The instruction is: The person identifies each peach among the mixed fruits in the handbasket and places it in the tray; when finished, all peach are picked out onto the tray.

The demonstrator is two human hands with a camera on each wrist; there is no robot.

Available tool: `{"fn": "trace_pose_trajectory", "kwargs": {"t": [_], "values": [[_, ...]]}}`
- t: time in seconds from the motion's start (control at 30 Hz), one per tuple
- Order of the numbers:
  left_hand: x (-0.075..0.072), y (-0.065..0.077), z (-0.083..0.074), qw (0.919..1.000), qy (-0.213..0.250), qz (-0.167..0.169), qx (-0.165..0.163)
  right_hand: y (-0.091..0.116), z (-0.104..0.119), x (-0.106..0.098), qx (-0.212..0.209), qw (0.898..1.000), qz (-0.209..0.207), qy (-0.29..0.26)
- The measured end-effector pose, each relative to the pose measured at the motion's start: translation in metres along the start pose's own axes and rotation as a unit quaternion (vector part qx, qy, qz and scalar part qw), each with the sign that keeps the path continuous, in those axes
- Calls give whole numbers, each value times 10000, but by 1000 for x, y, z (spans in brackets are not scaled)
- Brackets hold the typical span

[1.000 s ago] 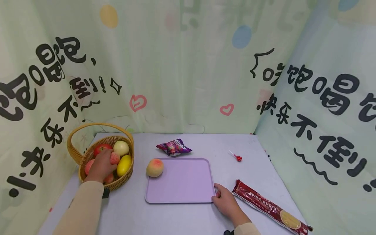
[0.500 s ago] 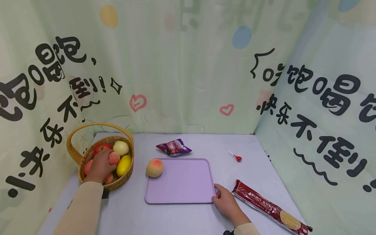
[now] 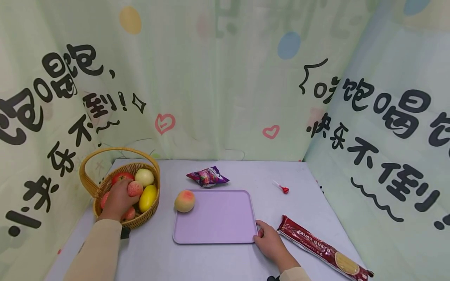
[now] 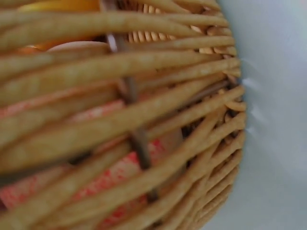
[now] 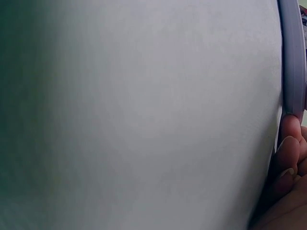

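In the head view, my left hand [image 3: 117, 201] reaches into the wicker basket [image 3: 153, 208] and grips a round, speckled pink-red fruit [image 3: 135, 189]. Around it lie a red fruit [image 3: 122, 177], a pale yellow-green one [image 3: 144, 177] and a yellow lemon-like one [image 3: 147, 198]. Basket weave [image 4: 144, 105] fills most of the left wrist view and hides that hand. My right hand [image 3: 271, 242] holds the lilac tray [image 3: 221, 222] by its lower right corner; fingers [image 5: 290, 127] meet its rim in the right wrist view. A peach [image 3: 184, 201] sits on the tray's upper left edge.
A purple snack bag [image 3: 208, 176] lies behind the tray. To the right are a red lollipop [image 3: 284, 189] and a long dark-red spaghetti pack [image 3: 323, 249]. Printed curtains [image 3: 218, 97] stand round the back and sides of the white table [image 3: 158, 261].
The speckled pink-red fruit in my left hand has shifted slightly up and left and shows more clearly. My right hand and the tray have stayed in place.
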State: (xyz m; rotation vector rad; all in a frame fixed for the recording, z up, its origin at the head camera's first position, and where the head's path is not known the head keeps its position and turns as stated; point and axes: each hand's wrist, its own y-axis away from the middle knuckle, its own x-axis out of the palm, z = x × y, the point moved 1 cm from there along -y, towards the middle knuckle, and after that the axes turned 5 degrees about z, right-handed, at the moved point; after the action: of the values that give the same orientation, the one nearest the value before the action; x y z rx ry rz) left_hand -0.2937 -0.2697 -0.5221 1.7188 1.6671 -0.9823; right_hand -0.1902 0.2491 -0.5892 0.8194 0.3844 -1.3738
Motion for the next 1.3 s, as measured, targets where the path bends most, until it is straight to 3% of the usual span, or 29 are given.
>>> {"fn": "trace_pose_trajectory", "kwargs": {"t": [0.47, 0.77, 1.03, 1.3], "values": [[-5, 4, -1, 9996, 151, -176, -143, 0, -1, 0, -110, 9999, -33, 35], [-6, 3, -8, 9981, 310, -533, -28, -1, -3, 2, -264, 9996, -113, 56], [-12, 1, -21, 9982, 423, -323, -280, -1, -2, 2, -170, 9998, -52, 60], [-17, 2, -33, 9976, 543, -350, -246, 0, -1, 1, -102, 9999, -74, 86]]}}
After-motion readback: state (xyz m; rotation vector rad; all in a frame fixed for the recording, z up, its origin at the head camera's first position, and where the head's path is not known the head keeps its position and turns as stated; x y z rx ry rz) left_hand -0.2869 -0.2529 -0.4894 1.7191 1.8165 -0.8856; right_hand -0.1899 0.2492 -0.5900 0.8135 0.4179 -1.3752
